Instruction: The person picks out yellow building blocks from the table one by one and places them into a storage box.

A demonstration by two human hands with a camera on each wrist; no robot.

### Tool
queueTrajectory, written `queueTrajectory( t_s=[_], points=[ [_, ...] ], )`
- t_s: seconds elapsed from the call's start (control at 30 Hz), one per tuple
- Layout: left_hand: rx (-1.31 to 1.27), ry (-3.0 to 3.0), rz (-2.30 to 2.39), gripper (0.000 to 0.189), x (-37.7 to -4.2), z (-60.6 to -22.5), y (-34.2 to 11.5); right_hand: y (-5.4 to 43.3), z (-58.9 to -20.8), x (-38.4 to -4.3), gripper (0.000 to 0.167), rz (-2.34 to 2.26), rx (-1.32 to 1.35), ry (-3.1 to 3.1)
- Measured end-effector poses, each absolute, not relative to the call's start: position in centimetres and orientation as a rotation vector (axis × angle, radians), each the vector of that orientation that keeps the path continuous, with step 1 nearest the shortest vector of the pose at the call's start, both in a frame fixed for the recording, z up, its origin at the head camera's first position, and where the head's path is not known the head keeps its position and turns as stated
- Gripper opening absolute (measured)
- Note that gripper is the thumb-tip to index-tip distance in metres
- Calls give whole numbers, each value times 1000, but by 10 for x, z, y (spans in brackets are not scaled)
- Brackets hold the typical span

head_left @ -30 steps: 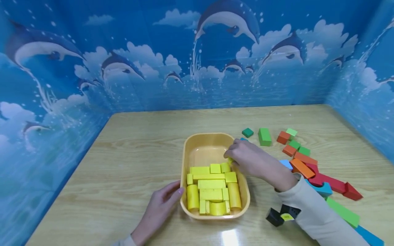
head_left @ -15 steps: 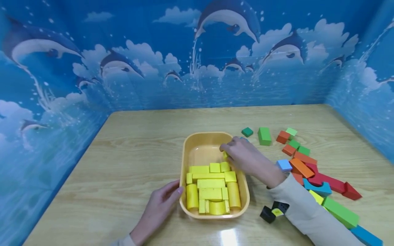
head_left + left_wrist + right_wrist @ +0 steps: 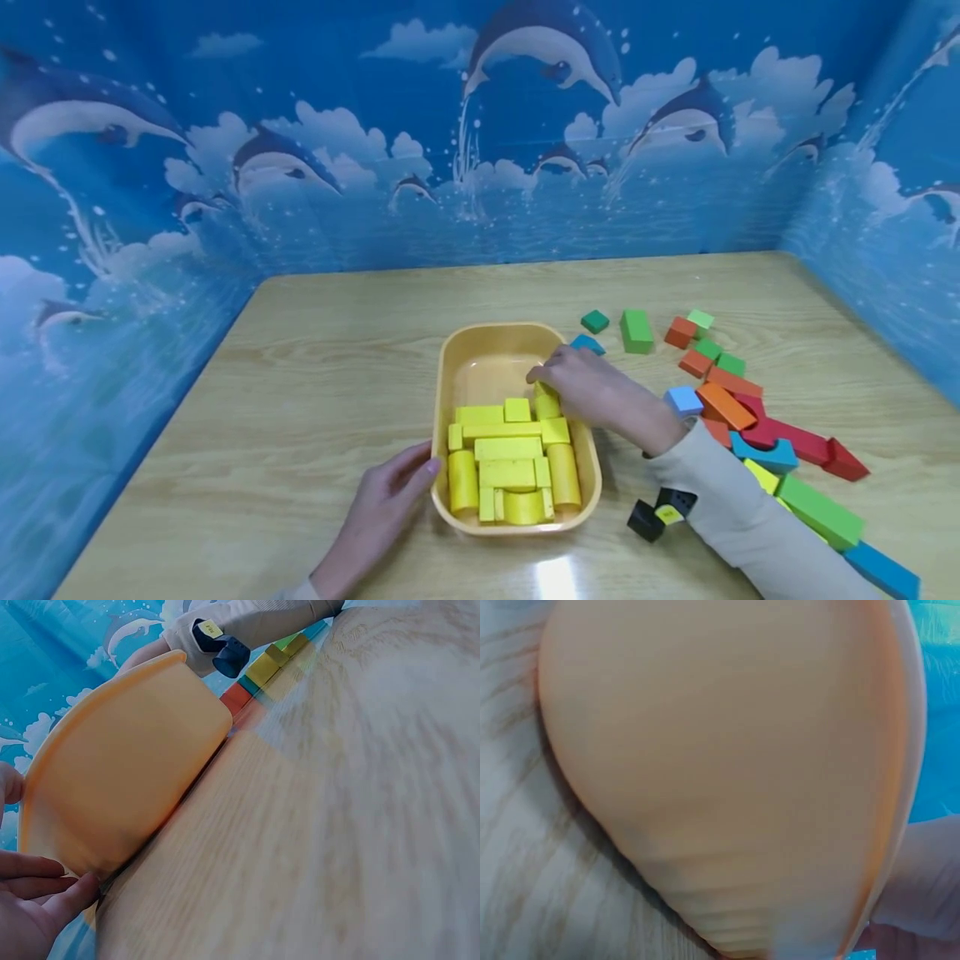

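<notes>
A tan plastic bin [image 3: 480,379] stands mid-table, its near part filled with yellow blocks [image 3: 507,473] of rectangular and rounded shapes. Inside the right wall, my right hand [image 3: 592,387] pinches a small yellow block [image 3: 546,392], low against the far row; fingers partly cover it. The left hand [image 3: 382,504] touches the bin's left outer wall with its fingertips near the rim. In the left wrist view, the fingers [image 3: 64,900] lie relaxed against the bin wall [image 3: 127,765]. The right wrist view is mostly filled by the bin's outer wall [image 3: 705,750], with part of the hand at its edge.
Green, orange, red, blue and yellow blocks lie scattered to the bin's right, including a red block [image 3: 846,460], a long green block [image 3: 821,510] and a blue arch [image 3: 768,454]. A black wrist camera [image 3: 663,512] hangs under the right sleeve.
The right hand has moved left and lowered the yellow block to the far row of blocks. The left hand stays at the bin's side. The head view has shifted slightly.
</notes>
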State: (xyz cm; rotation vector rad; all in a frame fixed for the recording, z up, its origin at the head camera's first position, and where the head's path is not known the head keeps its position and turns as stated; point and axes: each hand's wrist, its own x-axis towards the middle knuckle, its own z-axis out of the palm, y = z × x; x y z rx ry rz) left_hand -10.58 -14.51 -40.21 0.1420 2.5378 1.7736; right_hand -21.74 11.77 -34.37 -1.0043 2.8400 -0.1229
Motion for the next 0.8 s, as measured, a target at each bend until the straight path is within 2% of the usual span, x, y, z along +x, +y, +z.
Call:
queueTrajectory(
  t_s=[0.2, 0.3, 0.47, 0.63, 0.8],
  points=[
    [131, 2562, 1740, 47, -105, -401, -145, 138, -323, -209, 49, -434, -1062, 2901],
    [125, 2558, 1740, 47, -106, -400, -145, 167, -304, -198, 36, -548, -1049, 3008],
    [92, 2565, 1717, 49, -106, -399, -145, 223, -300, -164, 12, -349, -709, 2991],
    [89, 2561, 1714, 49, -106, -398, -144, 265, -322, -133, 22, -174, -409, 2829],
    [101, 2555, 1723, 48, -107, -400, -142, 282, -338, -122, 39, -142, -286, 2778]
  ],
)
